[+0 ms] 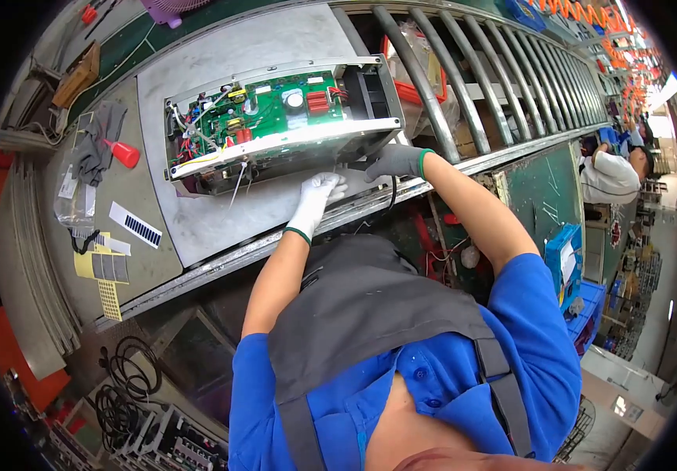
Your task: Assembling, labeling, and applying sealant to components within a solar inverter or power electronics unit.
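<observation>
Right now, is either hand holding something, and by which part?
It cannot be told: the left hand and right hand are near the metal box, but any grip is unclear.

The 2 arms (pixel 476 206) reach forward; the white-gloved left hand (pixel 320 195) curls loosely, the grey-gloved right hand (pixel 397 162) angles leftward, its grip unclear.

The circuit board (pixel 272 102) is green; the left glove (pixel 321 192) white, the right glove (pixel 399 162) grey, both green-cuffed. The shirt (pixel 535 330) is blue; the apron (pixel 362 306) charcoal; the label strip (pixel 136 225) white with black bars.
</observation>
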`<state>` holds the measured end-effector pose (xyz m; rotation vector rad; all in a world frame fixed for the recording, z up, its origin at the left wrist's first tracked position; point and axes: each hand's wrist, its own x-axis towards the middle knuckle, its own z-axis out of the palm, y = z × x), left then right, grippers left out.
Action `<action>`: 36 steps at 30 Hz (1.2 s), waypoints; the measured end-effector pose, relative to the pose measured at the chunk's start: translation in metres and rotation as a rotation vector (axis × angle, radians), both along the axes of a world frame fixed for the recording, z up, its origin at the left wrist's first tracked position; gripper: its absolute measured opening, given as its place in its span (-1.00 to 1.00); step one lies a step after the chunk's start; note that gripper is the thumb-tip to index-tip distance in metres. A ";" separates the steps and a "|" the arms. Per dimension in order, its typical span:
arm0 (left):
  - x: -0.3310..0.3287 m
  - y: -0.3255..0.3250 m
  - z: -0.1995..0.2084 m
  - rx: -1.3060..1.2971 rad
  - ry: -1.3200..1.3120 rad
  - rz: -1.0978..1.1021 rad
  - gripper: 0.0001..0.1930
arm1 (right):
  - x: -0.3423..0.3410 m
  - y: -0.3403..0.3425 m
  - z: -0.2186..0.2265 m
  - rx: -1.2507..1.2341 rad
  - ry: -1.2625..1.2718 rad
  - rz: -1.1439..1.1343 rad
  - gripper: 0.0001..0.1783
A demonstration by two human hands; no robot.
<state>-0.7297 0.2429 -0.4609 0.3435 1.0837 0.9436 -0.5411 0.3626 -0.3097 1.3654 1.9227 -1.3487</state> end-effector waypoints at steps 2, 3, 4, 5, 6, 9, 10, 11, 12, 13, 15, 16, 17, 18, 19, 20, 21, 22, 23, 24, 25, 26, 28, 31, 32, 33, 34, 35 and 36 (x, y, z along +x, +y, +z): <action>0.001 -0.003 0.005 0.045 0.029 0.017 -0.83 | -0.003 0.001 0.003 -0.043 0.041 -0.052 -0.36; 0.001 -0.004 0.008 0.040 0.036 0.028 -0.83 | -0.003 0.002 0.002 -0.020 0.042 -0.071 -0.38; 0.002 -0.005 0.010 0.026 0.044 0.028 -0.83 | -0.002 0.003 0.001 -0.009 0.096 -0.089 -0.41; 0.002 -0.007 0.012 0.032 0.074 0.029 -0.82 | -0.001 0.002 -0.002 -0.027 0.048 -0.079 -0.41; 0.003 -0.007 0.013 0.083 0.093 0.048 -0.81 | 0.001 0.002 -0.006 0.050 0.074 -0.043 -0.40; 0.006 -0.002 0.012 0.022 0.119 0.052 -0.77 | 0.007 0.003 -0.016 0.167 0.158 -0.016 -0.36; 0.006 0.000 0.011 0.034 0.116 0.062 -0.77 | 0.007 0.003 -0.018 0.207 0.192 -0.035 -0.33; 0.005 0.002 0.011 0.043 0.126 0.043 -0.76 | 0.010 0.001 -0.017 0.253 0.232 -0.012 -0.33; 0.003 0.000 0.012 0.044 0.135 0.020 -0.75 | 0.010 -0.002 -0.016 0.243 0.235 0.003 -0.33; -0.001 -0.002 0.014 0.061 0.172 0.003 -0.74 | 0.010 -0.006 -0.013 0.187 0.149 -0.004 -0.33; -0.018 -0.018 0.023 0.016 0.270 -0.024 -0.76 | 0.005 -0.023 -0.007 0.021 0.141 -0.104 -0.38; -0.029 -0.028 0.030 0.047 0.349 -0.043 -0.76 | 0.003 -0.032 -0.003 -0.150 0.105 -0.179 -0.39; -0.044 -0.046 0.038 0.092 0.415 -0.039 -0.74 | -0.008 -0.045 -0.005 -0.086 0.206 -0.115 -0.35; -0.061 -0.064 0.047 0.050 0.425 -0.054 -0.74 | -0.022 -0.057 -0.008 -0.030 0.291 -0.058 -0.30; -0.081 -0.078 0.056 0.098 0.260 0.232 -0.72 | -0.039 -0.067 -0.014 -0.042 0.331 -0.121 -0.18; -0.094 -0.089 0.063 0.055 0.115 0.511 -0.71 | -0.055 -0.070 -0.020 -0.009 0.410 -0.060 -0.09; -0.106 -0.094 0.067 0.149 0.397 0.492 -0.70 | -0.074 -0.075 -0.029 0.087 0.355 -0.021 -0.07; -0.119 -0.093 0.070 0.128 0.723 0.482 -0.68 | -0.090 -0.076 -0.036 0.194 0.318 0.011 -0.05; -0.127 -0.087 0.071 0.163 0.615 0.515 -0.69 | -0.101 -0.076 -0.041 0.191 0.317 0.025 -0.05; -0.133 -0.081 0.070 0.119 0.618 0.490 -0.69 | -0.111 -0.075 -0.045 0.179 0.301 0.001 -0.05; -0.136 -0.074 0.069 0.127 0.556 0.372 -0.71 | -0.118 -0.074 -0.048 0.161 0.300 -0.032 -0.04; -0.138 -0.066 0.067 0.193 0.483 0.264 -0.73 | -0.122 -0.073 -0.050 0.172 0.267 -0.012 -0.04; -0.140 -0.059 0.063 0.128 0.477 0.221 -0.77 | -0.128 -0.074 -0.050 0.250 0.278 -0.006 -0.06; -0.140 -0.060 0.062 0.177 0.526 0.205 -0.72 | -0.128 -0.088 -0.047 0.271 0.318 -0.112 -0.11; -0.142 -0.062 0.062 0.209 0.518 0.206 -0.72 | -0.129 -0.093 -0.046 0.258 0.288 -0.120 -0.11; -0.142 -0.062 0.062 0.210 0.570 0.176 -0.71 | -0.127 -0.099 -0.046 0.236 0.361 -0.185 -0.17; -0.142 -0.062 0.061 0.259 0.619 0.166 -0.71 | -0.127 -0.102 -0.046 0.217 0.433 -0.262 -0.23; -0.142 -0.062 0.060 0.217 0.619 0.144 -0.71 | -0.126 -0.105 -0.047 0.220 0.432 -0.254 -0.23; -0.142 -0.061 0.059 0.210 0.566 0.150 -0.76 | -0.125 -0.106 -0.048 0.203 0.458 -0.276 -0.28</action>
